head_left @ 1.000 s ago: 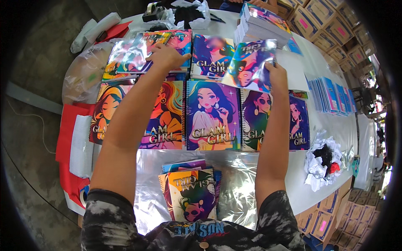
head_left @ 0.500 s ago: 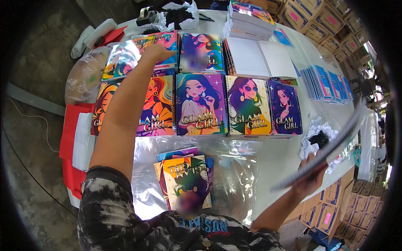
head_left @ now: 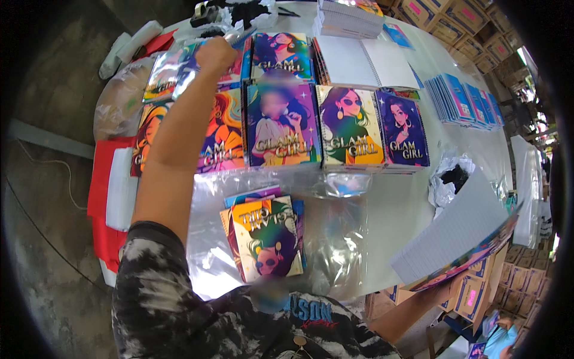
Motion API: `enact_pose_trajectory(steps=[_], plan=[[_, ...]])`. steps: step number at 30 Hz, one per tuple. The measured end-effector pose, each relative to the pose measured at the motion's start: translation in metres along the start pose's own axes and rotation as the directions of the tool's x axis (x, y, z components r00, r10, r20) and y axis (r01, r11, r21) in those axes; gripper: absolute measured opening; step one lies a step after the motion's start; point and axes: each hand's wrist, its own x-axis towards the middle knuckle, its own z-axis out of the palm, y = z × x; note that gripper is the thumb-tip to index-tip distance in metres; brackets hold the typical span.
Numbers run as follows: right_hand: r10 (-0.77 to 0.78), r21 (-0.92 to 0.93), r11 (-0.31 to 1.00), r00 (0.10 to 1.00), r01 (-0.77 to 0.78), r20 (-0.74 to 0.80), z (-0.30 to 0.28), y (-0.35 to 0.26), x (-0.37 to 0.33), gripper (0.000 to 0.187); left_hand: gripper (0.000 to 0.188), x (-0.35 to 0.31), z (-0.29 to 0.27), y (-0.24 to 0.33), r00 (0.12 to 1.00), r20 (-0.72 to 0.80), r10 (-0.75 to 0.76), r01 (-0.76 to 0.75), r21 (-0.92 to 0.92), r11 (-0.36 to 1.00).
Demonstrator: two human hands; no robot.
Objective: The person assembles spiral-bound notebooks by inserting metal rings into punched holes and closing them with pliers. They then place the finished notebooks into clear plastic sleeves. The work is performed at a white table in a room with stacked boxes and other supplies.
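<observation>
My left hand is at the far left notebooks, its fingers closed at the top edge of a spiral notebook with a colourful cover; the fingertips are partly blurred. At the right, my right hand grips another spiral notebook from below. Its lined page block faces me and its bright cover hangs underneath. In front of me a small fanned pile of notebooks lies with its top cover upside down. Beyond it stand stacks of illustrated notebooks in two rows, one in the far row lying open.
Clear plastic sheeting covers the near table. Crumpled white paper with something black lies at the right, near several blue-covered books. A thick notebook stack stands far back. Red material hangs at the left edge; cartons are piled beyond.
My left hand has moved up and away over the far notebooks. The notebook in my right hand has swung from nearly edge-on to show its pages. The whole view has shifted slightly.
</observation>
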Motion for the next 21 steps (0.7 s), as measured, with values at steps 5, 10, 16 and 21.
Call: enact_pose_trajectory(steps=[5,10,16,21], plan=[[0.038,0.352,0.922,0.945,-0.158,0.325,0.022,-0.023,-0.016,0.035,0.014,-0.115,-0.053,-0.074,0.570,-0.761,0.311,-0.670,-0.211,0.711],[0.157,0.244,0.381,0.322,-0.892,0.934,0.058,-0.010,-0.038,0.029,0.031,-0.326,-0.005,-0.162,0.572,-0.366,0.734,-0.738,-0.621,0.265],[0.829,-0.466,0.412,0.110,-0.783,0.548,0.059,0.085,-0.152,0.007,0.029,-0.386,-0.029,-0.182,0.762,-0.213,0.611,-0.641,-0.375,0.669],[0.669,-0.766,0.595,0.377,0.245,0.640,0.043,0.147,-0.165,0.027,0.017,-0.383,-0.077,-0.193,0.848,-0.530,-0.029,-0.455,-0.753,0.475]])
